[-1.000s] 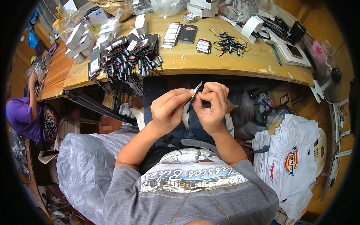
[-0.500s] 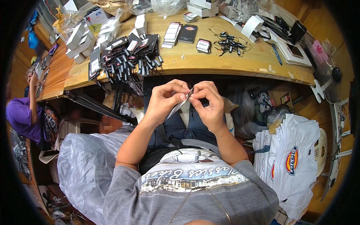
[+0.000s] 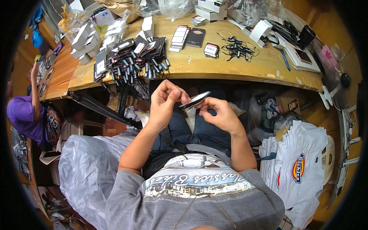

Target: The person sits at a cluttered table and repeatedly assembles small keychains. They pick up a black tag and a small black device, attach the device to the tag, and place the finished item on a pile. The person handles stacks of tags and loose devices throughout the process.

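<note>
My left hand (image 3: 165, 100) and my right hand (image 3: 219, 113) meet over my lap, just below the front edge of the wooden table (image 3: 237, 67). Between their fingertips they hold a small flat card tag (image 3: 195, 100), black and white, tilted up to the right. My left thumb and fingers pinch its lower left end; my right fingers hold its underside. A heap of similar black tags with strings (image 3: 132, 59) lies on the table beyond my left hand.
Small stacks of tags (image 3: 180, 37), a dark card (image 3: 195, 37) and loose black strings (image 3: 237, 48) lie on the table. White boxes (image 3: 82, 36) stand at far left. A large plastic bag (image 3: 86, 168) sits left, folded white shirts (image 3: 299, 172) right. A person in purple (image 3: 23, 117) works at left.
The tag has turned from nearly upright to lying flatter, pointing up-right. My hands have moved slightly apart, the left one lifting a little.
</note>
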Action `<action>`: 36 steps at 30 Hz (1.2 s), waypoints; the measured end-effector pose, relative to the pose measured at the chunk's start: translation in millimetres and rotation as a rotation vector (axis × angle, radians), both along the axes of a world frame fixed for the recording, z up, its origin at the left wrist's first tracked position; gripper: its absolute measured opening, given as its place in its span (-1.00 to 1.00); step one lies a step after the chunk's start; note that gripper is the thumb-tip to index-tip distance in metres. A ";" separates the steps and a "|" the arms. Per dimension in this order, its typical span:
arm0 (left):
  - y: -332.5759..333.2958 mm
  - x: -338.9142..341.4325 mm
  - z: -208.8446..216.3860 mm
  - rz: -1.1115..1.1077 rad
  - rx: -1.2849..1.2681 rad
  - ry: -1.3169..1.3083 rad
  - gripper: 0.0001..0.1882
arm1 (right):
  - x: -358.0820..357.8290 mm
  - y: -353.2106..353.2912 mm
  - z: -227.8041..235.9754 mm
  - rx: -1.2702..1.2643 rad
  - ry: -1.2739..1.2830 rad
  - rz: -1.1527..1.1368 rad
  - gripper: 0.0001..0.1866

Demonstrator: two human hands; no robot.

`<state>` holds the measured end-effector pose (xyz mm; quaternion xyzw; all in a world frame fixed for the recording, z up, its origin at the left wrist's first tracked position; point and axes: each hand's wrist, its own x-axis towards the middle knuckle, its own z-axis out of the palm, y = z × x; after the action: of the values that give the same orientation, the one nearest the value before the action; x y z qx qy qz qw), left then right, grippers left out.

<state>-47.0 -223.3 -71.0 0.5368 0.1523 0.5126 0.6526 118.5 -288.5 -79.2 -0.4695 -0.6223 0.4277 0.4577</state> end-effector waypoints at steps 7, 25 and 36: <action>7.5 -8.2 4.6 0.173 -0.126 0.016 -0.88 | 9.9 1.2 -8.3 -0.061 0.267 -0.078 -0.92; -4.8 11.6 5.1 -0.029 0.038 0.429 -0.90 | 12.4 -4.0 6.2 0.051 0.368 -0.202 -0.86; -6.4 15.3 6.7 0.018 0.135 0.444 -0.86 | 0.7 -6.4 4.8 0.171 0.242 -0.302 -0.88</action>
<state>-31.7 -229.7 -64.3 0.6775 0.2624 0.3964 0.5612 119.2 -294.8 -74.4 -0.4622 -0.5194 0.3528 0.6261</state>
